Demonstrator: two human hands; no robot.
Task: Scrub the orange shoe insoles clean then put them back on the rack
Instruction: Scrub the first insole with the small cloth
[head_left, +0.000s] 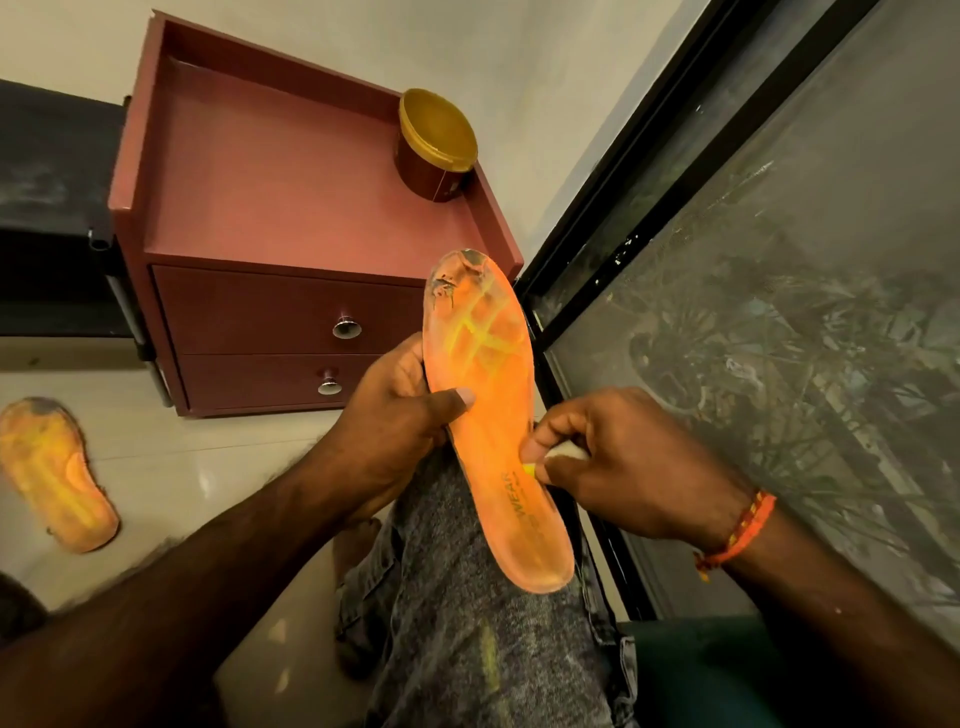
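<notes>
Hands: left hand (400, 415) grips insole (488, 415) edge, right hand (618, 467) pinches small scrubber (563, 453) at opposite edge.

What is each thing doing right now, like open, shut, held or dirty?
Held insole: dirty at the toe, resting on the knee.
Left hand: grips that insole's edge.
Right hand: pinches a small pale scrubber against the insole.
Floor insole: lying flat, grimy, untouched.
Gold-lidded tub: lid on, upright on the cabinet.
Cabinet drawers: both shut.
</notes>
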